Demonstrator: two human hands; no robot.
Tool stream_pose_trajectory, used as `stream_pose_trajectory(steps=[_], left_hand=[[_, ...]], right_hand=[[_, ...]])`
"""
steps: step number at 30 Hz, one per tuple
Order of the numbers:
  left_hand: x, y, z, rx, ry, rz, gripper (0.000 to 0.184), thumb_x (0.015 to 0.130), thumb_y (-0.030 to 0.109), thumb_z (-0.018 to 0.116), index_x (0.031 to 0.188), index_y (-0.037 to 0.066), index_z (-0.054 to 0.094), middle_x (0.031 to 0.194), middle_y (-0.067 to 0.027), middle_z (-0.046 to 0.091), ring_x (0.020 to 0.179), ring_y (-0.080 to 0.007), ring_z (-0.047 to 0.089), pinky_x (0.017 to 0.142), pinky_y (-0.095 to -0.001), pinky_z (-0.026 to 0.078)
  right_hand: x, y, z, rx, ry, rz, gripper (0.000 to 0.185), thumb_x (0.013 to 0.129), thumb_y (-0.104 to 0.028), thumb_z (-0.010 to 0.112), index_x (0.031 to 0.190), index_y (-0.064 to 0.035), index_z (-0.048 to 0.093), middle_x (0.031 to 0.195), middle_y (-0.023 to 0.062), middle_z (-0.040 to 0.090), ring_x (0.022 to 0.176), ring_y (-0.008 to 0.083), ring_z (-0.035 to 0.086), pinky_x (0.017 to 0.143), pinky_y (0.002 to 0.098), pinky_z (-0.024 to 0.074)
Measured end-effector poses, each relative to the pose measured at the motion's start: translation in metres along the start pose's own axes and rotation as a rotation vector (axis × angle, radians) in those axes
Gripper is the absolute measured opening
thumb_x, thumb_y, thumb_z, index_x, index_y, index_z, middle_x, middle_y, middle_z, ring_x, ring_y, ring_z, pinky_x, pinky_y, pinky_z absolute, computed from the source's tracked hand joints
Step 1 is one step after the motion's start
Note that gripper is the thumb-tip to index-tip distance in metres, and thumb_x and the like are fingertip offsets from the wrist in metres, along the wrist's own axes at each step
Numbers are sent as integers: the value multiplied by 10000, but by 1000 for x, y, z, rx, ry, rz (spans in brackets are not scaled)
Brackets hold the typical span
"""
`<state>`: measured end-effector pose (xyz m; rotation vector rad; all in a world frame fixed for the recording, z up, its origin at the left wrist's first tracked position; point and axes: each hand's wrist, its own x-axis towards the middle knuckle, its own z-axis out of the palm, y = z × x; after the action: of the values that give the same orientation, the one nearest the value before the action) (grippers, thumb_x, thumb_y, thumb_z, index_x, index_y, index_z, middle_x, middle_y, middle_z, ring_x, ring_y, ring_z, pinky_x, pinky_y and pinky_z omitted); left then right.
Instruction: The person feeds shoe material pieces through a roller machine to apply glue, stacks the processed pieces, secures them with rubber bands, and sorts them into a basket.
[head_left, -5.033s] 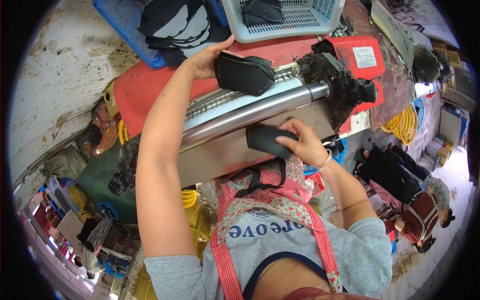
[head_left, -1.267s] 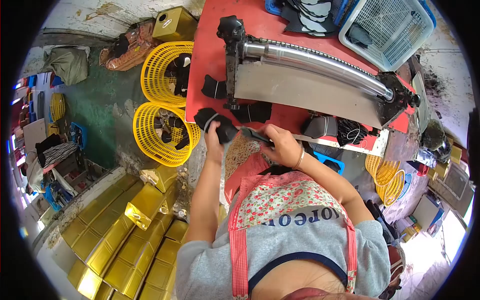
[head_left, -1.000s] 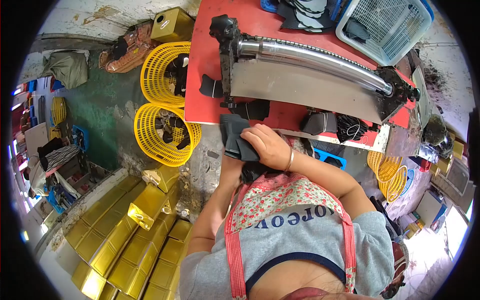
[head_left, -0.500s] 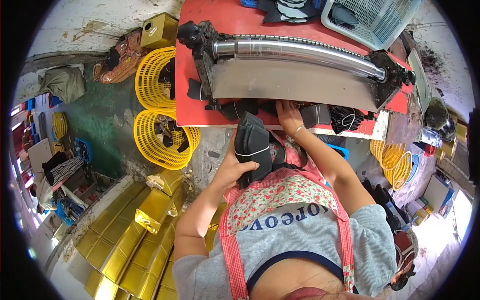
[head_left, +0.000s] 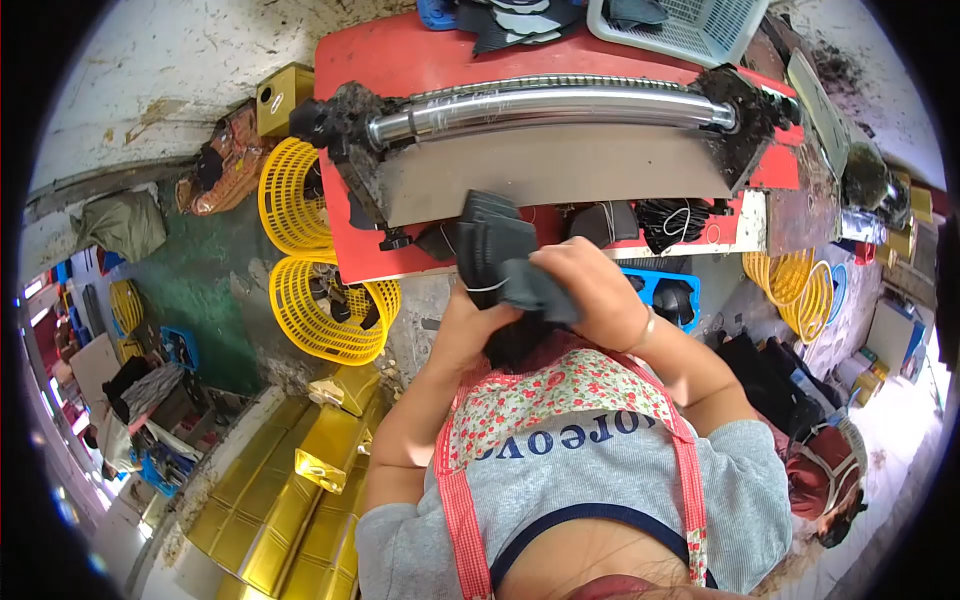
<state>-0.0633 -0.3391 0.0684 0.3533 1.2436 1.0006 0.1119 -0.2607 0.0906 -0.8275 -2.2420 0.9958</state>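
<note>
My left hand (head_left: pixel 470 328) is closed round a stack of black pieces (head_left: pixel 492 240), bound with a thin white band, in front of the apron. Close beside it, my right hand (head_left: pixel 592 292) grips a dark, flat piece (head_left: pixel 532 288) against the side of the stack. Part of this piece is blurred and my right fingertips are hidden. Beyond my hands, a roller machine (head_left: pixel 560 108) with a shiny metal cylinder stands on the red table (head_left: pixel 385 262). More banded black bundles (head_left: pixel 672 222) lie along its front edge.
Two yellow baskets (head_left: pixel 280 310) holding dark scraps stand left of the table. A pale plastic basket (head_left: pixel 680 35) sits at the back. A blue crate (head_left: pixel 690 322) with black things is below the table's right front. Gold-coloured tins (head_left: pixel 325 440) lie at lower left.
My right hand has come back from the table's front edge to the stack, bringing a dark piece with it. My left hand still holds the stack. The view has shifted slightly.
</note>
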Motion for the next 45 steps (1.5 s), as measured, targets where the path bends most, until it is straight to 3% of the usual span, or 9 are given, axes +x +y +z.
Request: stream_pose_trajectory(steps=[2, 8, 11, 13, 18, 22, 28, 42, 45], left_hand=[[3, -4, 4, 120, -50, -37, 531, 670, -23, 675, 1168, 7, 492, 1020, -53, 594, 923, -158, 585, 831, -298, 474], [-4, 19, 15, 29, -421, -185, 696, 601, 36, 675, 1256, -6, 442, 1123, -106, 572, 1017, -184, 566, 896, -320, 453], [-12, 20, 8, -120, -459, -197, 732, 574, 51, 643, 1265, -36, 419, 1149, -187, 564, 1029, -269, 588, 918, -382, 470], [-15, 29, 7, -317, -425, -273, 728, 577, 56, 628, 1263, -53, 409, 1153, -222, 557, 1027, -318, 594, 917, -416, 482], [-14, 33, -4, -475, -303, -214, 688, 610, 66, 600, 1261, -46, 404, 1167, -245, 544, 1068, -381, 569, 907, -473, 490], [-16, 36, -7, -492, -262, -178, 673, 625, 59, 590, 1262, -45, 401, 1170, -246, 539, 1074, -375, 566, 913, -470, 486], [-11, 38, 3, -401, -185, -88, 676, 630, 78, 583, 1261, -72, 392, 1184, -242, 527, 1078, -350, 565, 934, -443, 474], [-1, 46, 21, -363, -288, -74, 676, 648, 56, 571, 1284, -43, 367, 1197, -220, 507, 1122, -357, 537, 944, -459, 463], [-6, 57, 35, -270, -233, -43, 683, 637, 103, 575, 1265, -88, 384, 1193, -259, 514, 1113, -347, 546, 958, -415, 456]], right_hand=[[8, 5, -1, -258, -29, -193, 372, 678, -92, 573, 1034, 8, 534, 938, 153, 571, 813, 290, 574, 752, 383, 473], [24, 57, -15, -376, 492, 85, 440, 567, 59, 614, 995, -7, 541, 883, 157, 579, 822, 359, 570, 735, 406, 473], [2, 54, -8, -263, 76, 1, 453, 613, 16, 676, 1033, -15, 511, 906, 166, 577, 816, 347, 576, 729, 410, 475], [-18, 63, 26, -119, 32, 69, 454, 633, -24, 688, 1036, -19, 479, 886, 160, 575, 849, 345, 579, 725, 411, 477], [-42, 104, 84, -294, -361, 160, 251, 735, 4, 538, 972, 5, 454, 838, 160, 532, 853, 351, 594, 724, 408, 493], [-35, 82, 66, -206, -324, 395, 281, 787, 15, 527, 1049, 32, 427, 898, 172, 573, 871, 312, 627, 735, 391, 516], [3, 0, -32, 1427, 148, 984, 321, 873, -80, 542, 1168, 36, 487, 1004, 216, 628, 907, 281, 651, 784, 360, 549], [-4, -20, -60, 1604, 260, 811, 356, 872, -78, 521, 1187, 74, 457, 1030, 248, 614, 945, 316, 643, 810, 379, 544], [-1, -24, -63, 1553, 307, 916, 389, 821, -85, 556, 1177, 22, 444, 941, 193, 606, 830, 286, 660, 721, 386, 572]])
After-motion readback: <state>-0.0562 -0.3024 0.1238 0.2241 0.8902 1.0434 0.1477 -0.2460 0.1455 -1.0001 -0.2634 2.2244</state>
